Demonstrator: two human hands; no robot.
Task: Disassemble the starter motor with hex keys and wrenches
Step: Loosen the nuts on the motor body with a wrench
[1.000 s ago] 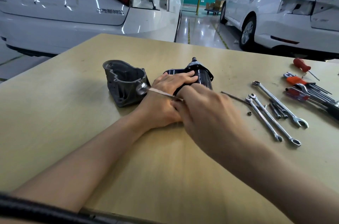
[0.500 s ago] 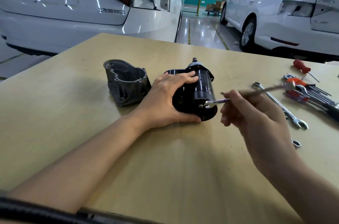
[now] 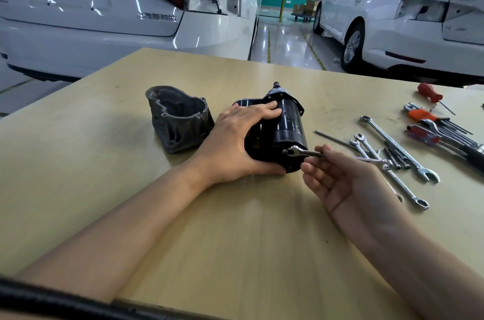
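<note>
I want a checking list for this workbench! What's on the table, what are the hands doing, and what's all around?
Surface: pale wooden tabletop, a few scuffs.
Job's things: black cylindrical starter motor lying on its side; grey cast metal housing already off, standing apart on its left; small silver wrench with its head at a bolt on the motor's near end.
Clutter: loose silver combination wrenches, thin metal rod, red-handled screwdriver, orange-handled tool set, all on the right.
Grip: left hand holds the motor; right hand pinches the wrench handle.
Cables: nothing seen.
Surroundings: two white cars, shiny workshop floor.
</note>
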